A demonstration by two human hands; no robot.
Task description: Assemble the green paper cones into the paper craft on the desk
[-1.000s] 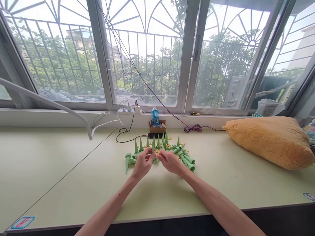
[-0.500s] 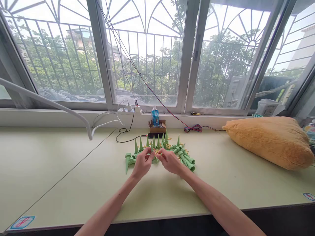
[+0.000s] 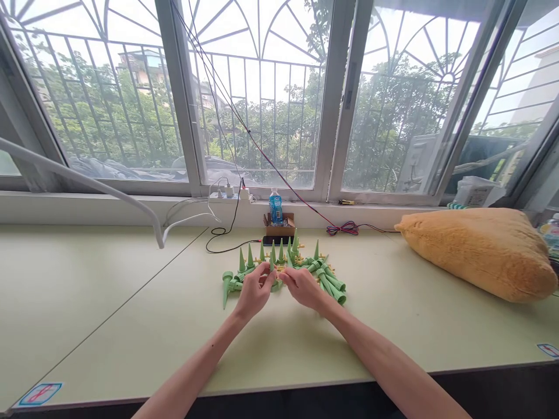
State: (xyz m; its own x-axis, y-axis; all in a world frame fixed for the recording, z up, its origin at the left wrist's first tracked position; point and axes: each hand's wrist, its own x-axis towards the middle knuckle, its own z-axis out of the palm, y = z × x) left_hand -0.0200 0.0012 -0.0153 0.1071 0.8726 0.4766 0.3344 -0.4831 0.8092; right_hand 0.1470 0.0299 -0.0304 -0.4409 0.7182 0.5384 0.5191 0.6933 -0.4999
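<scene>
My left hand is closed on a green plastic plant-watering spike that points upward. Fingertips of my right hand are pinched together close beside it, at a small yellow valve piece, mostly hidden by the fingers. Behind both hands stands a row of upright green spikes, some with yellow valves. More spikes lie in a heap at the right, their open ends facing me. At the left, another spike rests with its tip toward me.
Beyond the spikes lie a black phone with a cable and a small cardboard box, with a blue bottle there. An orange plush cushion occupies the right side. A white curved arm reaches in from the left.
The spike in my left hand has shifted slightly to the right. My right fingers have closed in more around the small yellow piece. Everything else looks the same.
</scene>
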